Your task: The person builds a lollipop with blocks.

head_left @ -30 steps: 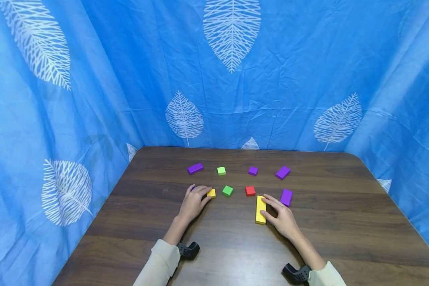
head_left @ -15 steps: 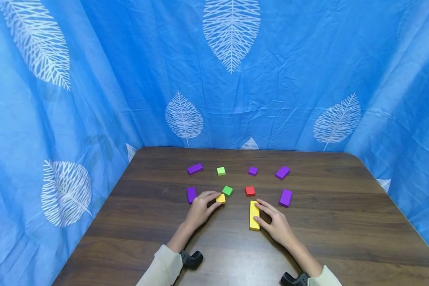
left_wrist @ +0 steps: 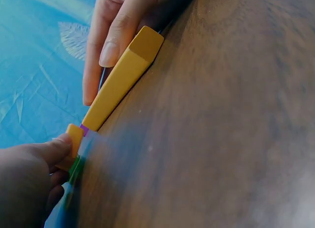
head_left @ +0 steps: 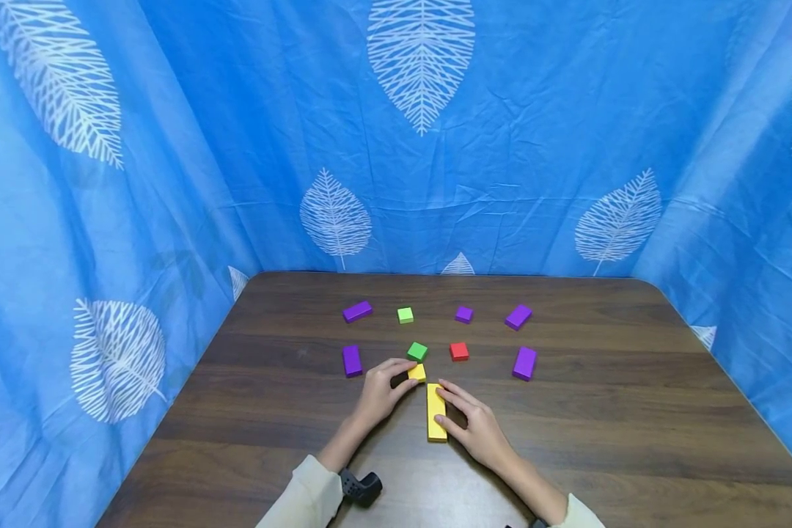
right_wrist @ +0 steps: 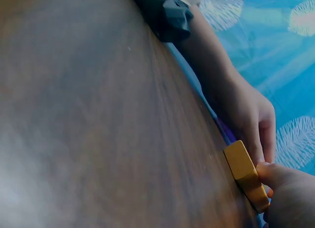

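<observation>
My left hand (head_left: pixel 380 391) pinches a small yellow block (head_left: pixel 418 373) between thumb and forefinger, just on the near side of a green block (head_left: pixel 417 351). To the right, my right hand (head_left: pixel 477 429) touches a long yellow block (head_left: pixel 436 413) with thumb and fingertips along its right side. That block lies flat, its far end close to the small yellow one. In the left wrist view, no finger shows on the long block's (left_wrist: pixel 120 87) left face. The right wrist view shows my right thumb (right_wrist: pixel 275 175) against the long block (right_wrist: pixel 241 161).
A red block (head_left: pixel 458 352) lies right of the green one. Purple blocks flank these at left (head_left: pixel 352 361) and right (head_left: pixel 524 364). Farther back are a light green block (head_left: pixel 405 315) and several purple ones. A blue leaf-patterned curtain (head_left: pixel 501 147) surrounds the wooden table (head_left: pixel 633 440).
The small yellow block has moved right and slightly nearer with my left hand. My right hand has slid the long yellow block left and nearer, narrowing the gap between them.
</observation>
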Demonstrator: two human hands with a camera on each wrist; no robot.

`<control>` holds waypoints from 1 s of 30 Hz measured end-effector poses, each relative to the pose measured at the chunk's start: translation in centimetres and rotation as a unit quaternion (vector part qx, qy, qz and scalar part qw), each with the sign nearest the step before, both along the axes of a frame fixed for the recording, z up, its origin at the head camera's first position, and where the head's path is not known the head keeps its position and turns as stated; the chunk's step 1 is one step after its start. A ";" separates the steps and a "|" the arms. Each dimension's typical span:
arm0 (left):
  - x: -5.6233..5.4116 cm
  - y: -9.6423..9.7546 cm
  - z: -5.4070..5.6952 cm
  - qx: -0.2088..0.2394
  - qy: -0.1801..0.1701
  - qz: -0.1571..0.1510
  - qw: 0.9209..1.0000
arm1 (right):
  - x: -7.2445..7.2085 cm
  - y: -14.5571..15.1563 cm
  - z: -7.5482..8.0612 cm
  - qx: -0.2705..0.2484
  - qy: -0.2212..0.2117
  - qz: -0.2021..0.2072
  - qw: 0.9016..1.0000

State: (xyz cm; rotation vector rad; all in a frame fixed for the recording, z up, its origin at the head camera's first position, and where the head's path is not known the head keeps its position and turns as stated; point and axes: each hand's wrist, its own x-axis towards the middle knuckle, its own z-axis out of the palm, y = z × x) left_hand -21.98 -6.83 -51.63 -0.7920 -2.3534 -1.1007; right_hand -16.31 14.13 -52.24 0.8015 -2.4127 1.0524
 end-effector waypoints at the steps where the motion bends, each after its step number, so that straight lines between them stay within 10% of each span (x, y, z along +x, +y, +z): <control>1: 0.0 0.0 0.0 -0.006 -0.003 0.001 1.000 | 0.1 -0.1 0.0 0.000 0.000 0.000 1.000; 30: -0.8 1.4 -0.2 -0.033 -0.037 -0.010 0.999 | 1.5 -0.4 -0.2 0.006 0.007 -0.011 1.000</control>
